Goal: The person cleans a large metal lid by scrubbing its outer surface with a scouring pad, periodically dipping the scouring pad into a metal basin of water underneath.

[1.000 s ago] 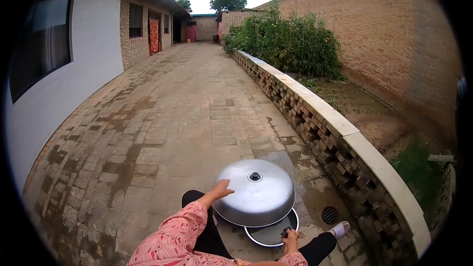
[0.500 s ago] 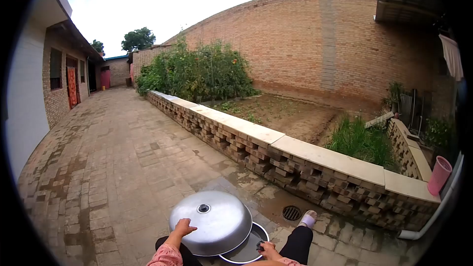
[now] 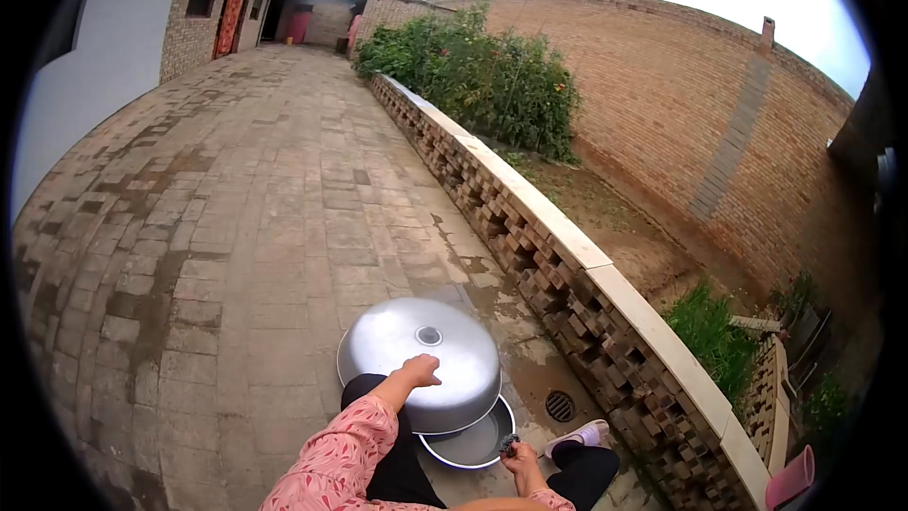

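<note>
A large domed silver metal lid (image 3: 407, 374) with a small round fitting at its top centre rests in front of me, tilted, partly over a round basin (image 3: 468, 445) holding greyish water. My left hand (image 3: 421, 371) is at the near side of the lid, just below the fitting, fingers apart and holding nothing. At the basin's right rim, my right hand (image 3: 520, 459) is closed around a small dark clump (image 3: 511, 442), too small to make out clearly.
A floor drain (image 3: 560, 406) lies right of the basin, near my shoe (image 3: 591, 432). Beyond it runs a low openwork brick wall (image 3: 567, 293) with pale slabs on top. A pink container (image 3: 791, 479) is at the lower right. Wet patches mark the paving.
The camera view has swung right, then partly back left. My left hand has shifted over the lid towards its centre. The lid's top fitting looked black earlier and looks grey now.
</note>
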{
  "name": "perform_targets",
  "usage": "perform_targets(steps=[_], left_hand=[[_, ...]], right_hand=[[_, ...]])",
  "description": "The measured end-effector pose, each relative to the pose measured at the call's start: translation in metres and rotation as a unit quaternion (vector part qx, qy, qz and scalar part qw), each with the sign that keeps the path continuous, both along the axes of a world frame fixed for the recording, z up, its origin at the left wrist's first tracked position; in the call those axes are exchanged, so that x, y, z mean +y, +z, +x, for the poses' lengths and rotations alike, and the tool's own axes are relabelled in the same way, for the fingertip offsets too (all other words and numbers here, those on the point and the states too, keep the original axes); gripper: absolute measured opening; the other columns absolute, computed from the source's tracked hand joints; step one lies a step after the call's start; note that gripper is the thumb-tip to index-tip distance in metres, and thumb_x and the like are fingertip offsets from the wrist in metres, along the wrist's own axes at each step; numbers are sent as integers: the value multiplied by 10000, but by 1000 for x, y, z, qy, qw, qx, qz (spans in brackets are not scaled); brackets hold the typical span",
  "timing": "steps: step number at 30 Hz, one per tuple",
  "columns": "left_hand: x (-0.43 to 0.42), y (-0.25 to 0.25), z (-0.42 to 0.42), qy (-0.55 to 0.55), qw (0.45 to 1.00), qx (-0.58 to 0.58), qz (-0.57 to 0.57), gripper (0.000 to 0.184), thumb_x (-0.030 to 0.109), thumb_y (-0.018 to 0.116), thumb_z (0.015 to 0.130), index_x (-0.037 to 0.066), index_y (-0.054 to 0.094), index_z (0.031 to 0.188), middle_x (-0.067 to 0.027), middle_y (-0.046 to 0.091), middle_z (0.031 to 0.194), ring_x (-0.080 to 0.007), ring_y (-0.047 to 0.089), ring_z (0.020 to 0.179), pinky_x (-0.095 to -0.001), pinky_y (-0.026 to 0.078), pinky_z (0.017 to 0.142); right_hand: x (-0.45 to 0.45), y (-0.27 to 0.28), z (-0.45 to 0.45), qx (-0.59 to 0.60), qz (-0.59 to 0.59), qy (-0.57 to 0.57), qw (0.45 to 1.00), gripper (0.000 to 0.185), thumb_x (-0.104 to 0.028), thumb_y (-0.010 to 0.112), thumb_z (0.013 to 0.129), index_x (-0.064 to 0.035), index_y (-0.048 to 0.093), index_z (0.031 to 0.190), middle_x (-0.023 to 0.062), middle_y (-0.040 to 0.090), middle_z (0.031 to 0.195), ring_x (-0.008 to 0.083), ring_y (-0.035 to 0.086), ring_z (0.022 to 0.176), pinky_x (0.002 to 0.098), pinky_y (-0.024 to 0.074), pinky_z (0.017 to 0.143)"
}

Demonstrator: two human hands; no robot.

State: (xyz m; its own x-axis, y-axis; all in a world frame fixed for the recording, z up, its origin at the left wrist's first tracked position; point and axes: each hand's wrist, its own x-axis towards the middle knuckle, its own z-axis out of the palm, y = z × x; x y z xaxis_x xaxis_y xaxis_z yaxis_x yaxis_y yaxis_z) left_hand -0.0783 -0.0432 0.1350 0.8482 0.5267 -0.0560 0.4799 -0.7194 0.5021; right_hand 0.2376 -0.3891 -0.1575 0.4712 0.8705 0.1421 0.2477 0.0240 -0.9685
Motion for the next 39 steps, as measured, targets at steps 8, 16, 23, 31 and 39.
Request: perform_targets(steps=[8, 16, 23, 31, 39], left_hand=[[3, -2, -10, 14, 998, 59, 4, 372, 313, 774, 716, 50, 664, 956, -190, 663, 1019, -379, 643, 976, -464, 539, 806], [6, -25, -16, -50, 997, 52, 21, 452, 332, 788, 725, 17, 574, 968, -205, 610, 983, -412, 574, 976, -476, 479, 812], [3, -46, 1, -89, 995, 1, 47, 659, 239, 786, 743, 13, 475, 1279, -275, 474, 1322, -430, 474, 1209, -452, 439, 966], [26, -79, 48, -78, 990, 61, 99, 899, 284, 811, 722, 79, 330, 1453, -302, 219, 1503, -502, 290, 1349, -570, 361, 1020], [35, -98, 79, -16, 989, 145, 21, 1153, 385, 872, 606, 71, 209, 1496, -352, 121, 1512, -530, 195, 1384, -655, 370, 961]], right_hand=[[70, 10, -26, 208, -41, -36, 977, 203, 13, 503, 803, -185, 527, 842, 1, 589, 803, 206, 539, 744, 393, 411, 625], [53, 132, -135, 673, -46, -244, 697, 222, -162, 437, 914, -160, 541, 1110, 97, 574, 1080, 298, 565, 960, 502, 501, 765], [59, 110, -116, 689, 73, -344, 633, 182, -161, 540, 969, -77, 520, 1130, 166, 592, 1072, 318, 620, 885, 440, 535, 695], [110, 62, -86, 288, -285, -297, 865, 308, -57, 706, 793, -51, 590, 1078, 116, 638, 911, 284, 628, 794, 382, 531, 737], [137, -8, -82, 130, -375, -421, 816, 285, 31, 653, 761, -22, 634, 1040, 137, 671, 1008, 269, 647, 915, 344, 508, 813]])
